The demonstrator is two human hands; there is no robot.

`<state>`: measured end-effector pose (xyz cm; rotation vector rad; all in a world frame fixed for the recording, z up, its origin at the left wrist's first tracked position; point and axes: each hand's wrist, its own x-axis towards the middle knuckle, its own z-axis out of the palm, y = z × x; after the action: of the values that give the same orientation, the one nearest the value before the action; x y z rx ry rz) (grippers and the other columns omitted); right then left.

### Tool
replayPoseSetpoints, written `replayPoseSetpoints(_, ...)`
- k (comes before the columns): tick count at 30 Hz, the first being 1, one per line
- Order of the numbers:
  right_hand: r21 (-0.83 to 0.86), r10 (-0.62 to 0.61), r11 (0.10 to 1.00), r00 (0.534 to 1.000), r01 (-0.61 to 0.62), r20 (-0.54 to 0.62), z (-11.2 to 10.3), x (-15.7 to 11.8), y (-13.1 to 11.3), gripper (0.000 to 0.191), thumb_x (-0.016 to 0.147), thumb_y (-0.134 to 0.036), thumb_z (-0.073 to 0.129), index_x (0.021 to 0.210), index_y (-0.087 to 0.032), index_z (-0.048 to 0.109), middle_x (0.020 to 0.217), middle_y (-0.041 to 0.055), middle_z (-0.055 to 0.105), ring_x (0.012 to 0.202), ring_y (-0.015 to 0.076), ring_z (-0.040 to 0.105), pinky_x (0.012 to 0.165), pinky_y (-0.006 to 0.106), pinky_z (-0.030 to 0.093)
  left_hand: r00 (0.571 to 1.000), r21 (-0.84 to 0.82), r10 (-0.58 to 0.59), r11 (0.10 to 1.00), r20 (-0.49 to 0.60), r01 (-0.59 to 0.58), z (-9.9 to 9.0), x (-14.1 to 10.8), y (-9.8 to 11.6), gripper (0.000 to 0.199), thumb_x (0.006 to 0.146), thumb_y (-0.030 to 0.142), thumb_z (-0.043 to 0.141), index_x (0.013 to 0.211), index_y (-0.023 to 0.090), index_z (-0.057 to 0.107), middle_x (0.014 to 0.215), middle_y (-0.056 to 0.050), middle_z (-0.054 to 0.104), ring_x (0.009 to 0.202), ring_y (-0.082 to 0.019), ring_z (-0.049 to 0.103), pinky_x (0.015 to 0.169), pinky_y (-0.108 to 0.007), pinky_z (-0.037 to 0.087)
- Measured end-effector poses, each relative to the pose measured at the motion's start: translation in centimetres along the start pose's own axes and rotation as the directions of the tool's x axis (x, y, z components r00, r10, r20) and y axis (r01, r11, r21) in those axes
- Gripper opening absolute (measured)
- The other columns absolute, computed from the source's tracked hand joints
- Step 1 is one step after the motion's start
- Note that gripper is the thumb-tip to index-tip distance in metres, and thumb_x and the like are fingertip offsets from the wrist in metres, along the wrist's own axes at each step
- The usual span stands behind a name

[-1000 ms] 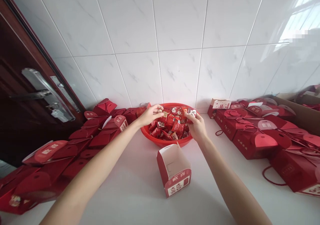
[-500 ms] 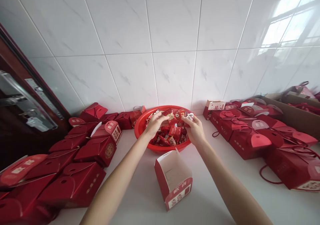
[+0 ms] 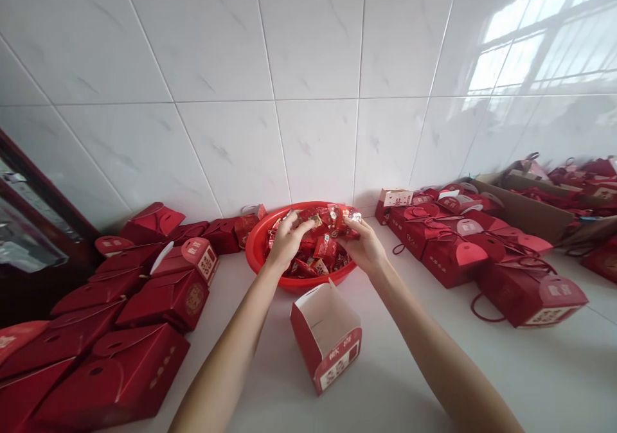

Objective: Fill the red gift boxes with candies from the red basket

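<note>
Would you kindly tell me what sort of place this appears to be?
Perhaps a room in a home, set out with festive goods: a tiled wall backs a white surface, many red boxes stand on it, and a red basket holds small wrapped packets. The exact room is unclear.

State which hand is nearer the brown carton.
Right. The right hand, at the right rim of the basin, is left of the carton; the left hand is farther left.

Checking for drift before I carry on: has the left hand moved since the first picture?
Yes. The left hand has shifted right, farther in over the red basin, judged against the basin's left rim.
</note>
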<state>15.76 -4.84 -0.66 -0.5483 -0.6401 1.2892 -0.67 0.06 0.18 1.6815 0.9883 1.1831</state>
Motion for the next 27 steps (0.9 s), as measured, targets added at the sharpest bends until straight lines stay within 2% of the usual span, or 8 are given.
replayPoseSetpoints(4, -0.054, -0.039, 0.998, 0.997, 0.043, 0.07, 0.6, -1.4, -0.7, 0.028, 0.06, -0.031, 0.089, 0.079, -0.022, 0.07, 0.082, 0.0001, 0.074, 0.079, 0.0177, 0.067, 0.07, 0.029, 0.057, 0.998, -0.151, 0.034, 0.988, -0.046, -0.04, 1.2, -0.4, 1.2, 0.027, 0.083, 0.038, 0.06, 0.105, 0.022, 0.064, 0.112, -0.003, 0.075, 0.112, -0.027, 0.067, 0.093, -0.038, 0.055)
replayPoseSetpoints(8, -0.044, -0.068, 0.997, 0.997, 0.07, 0.033, 1.1, -2.2, -1.3, 0.033, 0.055, -0.034, 0.09, 0.079, -0.023, 0.069, 0.088, 0.0021, 0.076, 0.085, 0.0227, 0.069, 0.07, 0.034, 0.06, 0.993, -0.319, 0.082, 0.942, -0.082, -0.104, 2.3, -1.4, 2.5, 0.037, 0.07, 0.041, 0.075, 0.097, 0.019, 0.064, 0.103, -0.006, 0.076, 0.107, -0.026, 0.069, 0.098, -0.04, 0.053)
replayPoseSetpoints(12, -0.077, -0.12, 0.99, 0.993, 0.118, -0.014, 1.3, -2.6, -1.8, 0.032, 0.053, -0.032, 0.089, 0.077, -0.023, 0.07, 0.083, 0.0011, 0.075, 0.078, 0.0199, 0.068, 0.062, 0.03, 0.057, 0.994, -0.326, 0.071, 0.941, -0.083, -0.094, 2.0, -2.9, 3.4, 0.046, 0.065, 0.041, 0.081, 0.1, 0.02, 0.061, 0.101, -0.005, 0.075, 0.103, -0.025, 0.07, 0.094, -0.039, 0.055)
replayPoseSetpoints(16, -0.159, -0.218, 0.965, 0.975, 0.21, -0.033, 1.0, -3.3, -2.8, 0.029, 0.054, -0.03, 0.088, 0.075, -0.022, 0.07, 0.077, -0.0009, 0.072, 0.072, 0.0161, 0.065, 0.056, 0.025, 0.052, 0.996, -0.159, 0.078, 0.984, -0.04, -0.084, -0.4, -4.9, 4.0, 0.041, 0.068, 0.046, 0.078, 0.096, 0.021, 0.063, 0.099, -0.004, 0.072, 0.1, -0.024, 0.069, 0.089, -0.037, 0.055)
replayPoseSetpoints(19, -0.219, -0.271, 0.938, 0.963, 0.267, 0.015, 0.8, -4.0, -3.8, 0.03, 0.053, -0.03, 0.09, 0.073, -0.02, 0.07, 0.073, -0.0017, 0.07, 0.068, 0.0146, 0.063, 0.06, 0.026, 0.053, 0.987, 0.077, 0.085, 0.992, 0.134, -0.096, -2.6, -6.9, 4.8, 0.029, 0.072, 0.046, 0.075, 0.083, 0.02, 0.071, 0.096, -0.005, 0.073, 0.096, -0.025, 0.068, 0.087, -0.036, 0.055)
replayPoseSetpoints(21, -0.291, -0.253, 0.918, 0.962, 0.271, 0.098, 0.8, -4.6, -4.6, 0.03, 0.056, -0.03, 0.091, 0.074, -0.019, 0.071, 0.073, -0.0012, 0.071, 0.069, 0.0147, 0.064, 0.065, 0.027, 0.055, 0.964, 0.213, 0.074, 0.968, 0.256, -0.131, -3.6, -8.4, 5.2, 0.025, 0.076, 0.046, 0.072, 0.08, 0.022, 0.076, 0.099, -0.006, 0.074, 0.102, -0.027, 0.067, 0.09, -0.036, 0.054)
replayPoseSetpoints(23, -0.379, -0.204, 0.885, 0.957, 0.27, 0.206, 1.0, -5.2, -5.3, 0.027, 0.061, -0.03, 0.09, 0.077, -0.018, 0.072, 0.078, 0.0003, 0.073, 0.072, 0.0155, 0.065, 0.069, 0.029, 0.056, 0.943, 0.298, 0.054, 0.941, 0.327, -0.158, -3.9, -9.7, 5.4, 0.026, 0.081, 0.048, 0.068, 0.081, 0.024, 0.079, 0.103, -0.006, 0.074, 0.106, -0.027, 0.065, 0.093, -0.036, 0.053)
replayPoseSetpoints(27, -0.533, -0.096, 0.792, 0.923, 0.297, 0.372, 1.8, -6.5, -6.3, 0.022, 0.07, -0.027, 0.086, 0.087, -0.017, 0.075, 0.08, 0.0017, 0.073, 0.072, 0.0161, 0.065, 0.068, 0.03, 0.054, 0.938, 0.389, 0.026, 0.906, 0.347, -0.169, -3.4, -11.2, 4.7, 0.032, 0.089, 0.051, 0.06, 0.086, 0.025, 0.079, 0.106, -0.005, 0.073, 0.096, -0.024, 0.067, 0.088, -0.034, 0.052)
